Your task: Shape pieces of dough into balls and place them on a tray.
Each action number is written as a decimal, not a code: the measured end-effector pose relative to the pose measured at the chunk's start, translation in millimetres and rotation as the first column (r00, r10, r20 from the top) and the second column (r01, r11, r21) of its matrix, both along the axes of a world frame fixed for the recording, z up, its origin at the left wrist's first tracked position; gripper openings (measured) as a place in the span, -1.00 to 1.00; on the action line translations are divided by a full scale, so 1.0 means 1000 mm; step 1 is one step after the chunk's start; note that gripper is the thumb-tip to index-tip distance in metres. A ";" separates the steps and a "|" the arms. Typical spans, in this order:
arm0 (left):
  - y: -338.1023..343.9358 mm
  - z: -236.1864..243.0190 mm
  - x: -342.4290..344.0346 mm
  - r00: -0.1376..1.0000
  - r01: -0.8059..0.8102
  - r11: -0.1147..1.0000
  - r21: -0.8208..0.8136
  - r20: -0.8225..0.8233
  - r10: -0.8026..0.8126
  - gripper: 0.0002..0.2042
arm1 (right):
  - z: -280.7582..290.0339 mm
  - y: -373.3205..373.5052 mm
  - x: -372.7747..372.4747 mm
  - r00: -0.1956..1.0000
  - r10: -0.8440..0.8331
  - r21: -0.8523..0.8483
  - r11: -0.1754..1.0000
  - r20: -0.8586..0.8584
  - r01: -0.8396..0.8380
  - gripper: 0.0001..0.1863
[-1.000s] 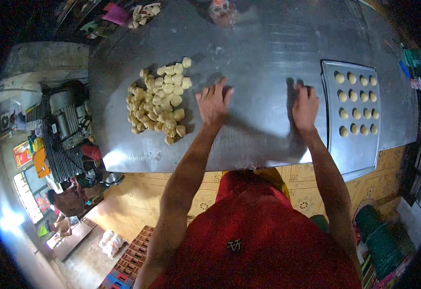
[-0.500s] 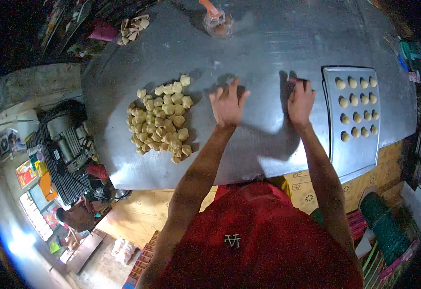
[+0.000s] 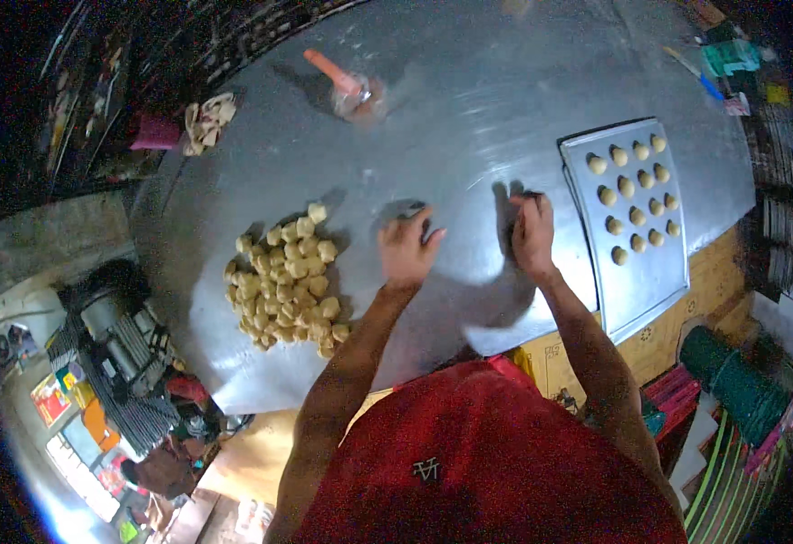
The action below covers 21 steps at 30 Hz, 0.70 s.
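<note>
Now the left hand (image 3: 405,254) less splayed than before

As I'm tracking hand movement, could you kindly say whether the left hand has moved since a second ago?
Yes; the left hand has moved rightward, away from the dough pile.

A head-worn fisheye looks down over the table (image 3: 451,113).

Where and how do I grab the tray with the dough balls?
Probably best to grip the tray by its near rim, coming from the person's side: that end sticks out past the edge of the table, leaving room underneath, clear of the dough balls.
</note>
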<state>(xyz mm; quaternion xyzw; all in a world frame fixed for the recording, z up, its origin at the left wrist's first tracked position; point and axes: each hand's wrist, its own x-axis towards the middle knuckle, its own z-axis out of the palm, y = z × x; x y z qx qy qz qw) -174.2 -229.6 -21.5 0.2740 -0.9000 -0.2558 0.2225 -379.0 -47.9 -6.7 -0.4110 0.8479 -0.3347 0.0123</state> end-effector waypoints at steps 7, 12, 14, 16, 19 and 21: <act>-0.016 -0.016 -0.026 0.985 -0.045 0.987 -0.156 0.156 0.069 -0.63 | -0.013 -0.009 -0.020 0.985 -0.043 0.048 0.997 -0.170 0.052 -0.68; 0.020 -0.022 -0.027 1.000 0.006 1.000 -0.027 0.021 -0.006 -0.74 | -0.039 0.010 0.006 0.999 -0.021 -0.094 0.995 0.024 0.023 -0.60; 0.028 -0.013 0.007 0.992 0.123 0.992 -0.027 0.016 -0.123 -0.77 | -0.029 0.042 0.022 0.993 0.040 -0.145 0.989 0.111 -0.023 -0.60; 0.029 -0.007 0.040 0.993 0.119 0.993 -0.019 0.003 -0.119 -0.78 | -0.019 0.064 0.026 0.986 0.113 -0.194 0.977 0.122 -0.088 -0.63; 0.041 0.004 0.055 0.993 -0.100 0.991 0.085 -0.054 0.105 -0.77 | -0.004 0.094 0.023 0.973 0.158 -0.311 0.945 0.166 -0.101 -0.71; 0.072 0.013 0.031 0.933 -0.332 0.880 0.341 -0.017 0.358 -0.76 | 0.006 0.119 0.013 0.937 0.116 -0.267 0.963 0.329 -0.025 -0.74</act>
